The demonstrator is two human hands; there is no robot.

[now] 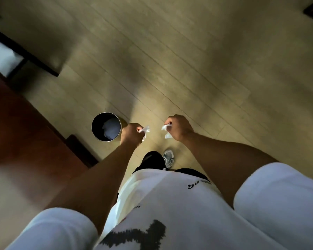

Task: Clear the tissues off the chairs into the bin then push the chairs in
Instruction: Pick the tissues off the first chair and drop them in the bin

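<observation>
Pale wood-plank flooring (188, 60) fills the view from above, dim and a little blurred. Two crumpled white tissues hang over it, one in each hand, well apart from each other and both above the floor rather than on it. The left tissue (145, 131) sticks out of the left hand (131, 135), whose fingers are curled round it in a fist. The right tissue (166, 131) dangles from the right hand (177, 127), also gripped in curled fingers, with a loose end trailing below the knuckles.

Just beside the left hand, on its outer side, a round dark bin (106, 126) with a light metal rim stands upright on the floor; something white and crumpled lies inside it, too blurred to name with certainty. The left tissue is near the bin's rim but not over its opening.

Below the hands, a grey-and-white trainer (168, 158) rests on the floor beside a dark trouser leg (153, 159). Bare forearms lead back to a white short-sleeved T-shirt (179, 204) with black print.

Along the left edge runs a reddish-brown wooden piece of furniture (22, 127). Further up on the left, a dark frame (25, 51) crosses the floor; what it belongs to cannot be told.
</observation>
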